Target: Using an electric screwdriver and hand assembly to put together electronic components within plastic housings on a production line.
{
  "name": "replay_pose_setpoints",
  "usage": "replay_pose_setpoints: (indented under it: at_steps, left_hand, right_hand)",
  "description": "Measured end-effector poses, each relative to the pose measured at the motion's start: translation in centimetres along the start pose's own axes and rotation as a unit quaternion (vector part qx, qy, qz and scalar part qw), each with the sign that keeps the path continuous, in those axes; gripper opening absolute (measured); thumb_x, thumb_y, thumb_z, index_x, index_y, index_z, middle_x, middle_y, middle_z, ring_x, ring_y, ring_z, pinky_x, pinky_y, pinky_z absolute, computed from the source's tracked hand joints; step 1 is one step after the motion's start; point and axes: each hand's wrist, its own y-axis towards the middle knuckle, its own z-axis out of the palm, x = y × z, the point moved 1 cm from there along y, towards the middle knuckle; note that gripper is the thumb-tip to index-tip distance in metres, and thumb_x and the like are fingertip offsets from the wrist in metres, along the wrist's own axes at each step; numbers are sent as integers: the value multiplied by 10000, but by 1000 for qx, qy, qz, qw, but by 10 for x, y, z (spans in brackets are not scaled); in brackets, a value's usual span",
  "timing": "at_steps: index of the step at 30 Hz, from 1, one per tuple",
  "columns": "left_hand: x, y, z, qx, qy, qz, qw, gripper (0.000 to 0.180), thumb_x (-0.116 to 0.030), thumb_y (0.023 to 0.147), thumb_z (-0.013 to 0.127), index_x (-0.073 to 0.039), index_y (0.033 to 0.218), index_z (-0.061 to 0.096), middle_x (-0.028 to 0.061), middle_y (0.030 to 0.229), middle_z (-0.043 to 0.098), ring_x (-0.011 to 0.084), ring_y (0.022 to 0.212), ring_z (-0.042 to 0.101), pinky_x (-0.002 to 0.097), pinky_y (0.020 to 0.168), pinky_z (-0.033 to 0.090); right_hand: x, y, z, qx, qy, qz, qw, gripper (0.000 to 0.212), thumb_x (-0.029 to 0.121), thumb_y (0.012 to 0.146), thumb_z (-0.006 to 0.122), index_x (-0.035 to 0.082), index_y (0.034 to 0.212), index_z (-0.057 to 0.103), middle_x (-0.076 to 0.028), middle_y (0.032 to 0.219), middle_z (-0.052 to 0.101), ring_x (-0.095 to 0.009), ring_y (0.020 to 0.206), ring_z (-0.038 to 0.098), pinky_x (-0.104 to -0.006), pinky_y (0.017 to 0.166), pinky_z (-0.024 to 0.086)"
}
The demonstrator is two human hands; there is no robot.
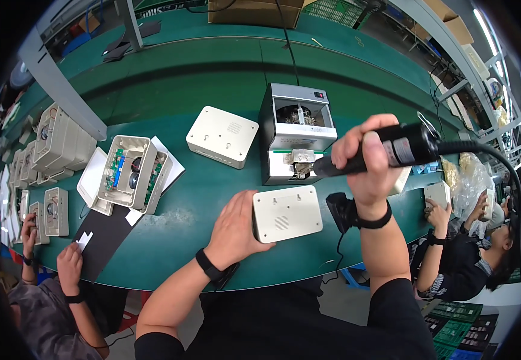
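White plastic closed boxes number two: one [287, 213] at the green bench's [170, 78] near edge, another [222, 136] farther back beside a grey screw feeder [296, 135]. The left hand [233, 228] lies flat against the near box, fingers together. The right hand [365, 162], raised, grips a black electric screwdriver [392, 150], its tip at the feeder.

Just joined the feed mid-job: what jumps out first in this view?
The right hand, raised mid-frame, grips a black electric screwdriver whose tip points at the grey screw feeder box. Below it, the left hand rests against a white rectangular casing on the green bench. Further left lies an opened casing with its circuit boards showing.
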Motion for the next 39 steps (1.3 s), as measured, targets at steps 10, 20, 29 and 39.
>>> replay_pose_setpoints:
  at_steps: [10,20,29,39]
  left_hand:
    - [-2,-25,4,-65,47,-53,995,1094,-280,588,984,51,1447,393,244,1399,530,403,1375,486,468,1161,403]
    - [-3,-29,8,-78,47,-55,994,1087,-265,587,987,56,1445,400,244,1401,529,405,1374,487,469,1160,405]
    - [-5,-27,6,-78,55,-60,994,1110,-248,576,992,35,1459,381,238,1390,535,403,1347,506,467,1134,427]
    - [-8,-30,9,-77,58,-67,993,1107,-259,583,989,31,1461,380,236,1397,533,402,1345,509,469,1135,427]
  right_hand:
    - [-7,4,5,-39,-32,51,997,169,155,991,628,26,1032,526,-82,681,569,-194,543,567,-359,535,497]
    - [4,2,-4,-12,-51,108,993,171,164,990,609,31,1057,527,-92,686,574,-199,520,559,-371,529,503]
    - [27,-37,-15,-16,40,44,998,171,167,1006,558,37,1103,504,-105,704,563,-201,515,548,-376,526,498]
    - [-12,16,-6,-25,-80,53,995,223,203,1005,613,7,1068,529,-110,707,585,-215,542,581,-353,532,496]
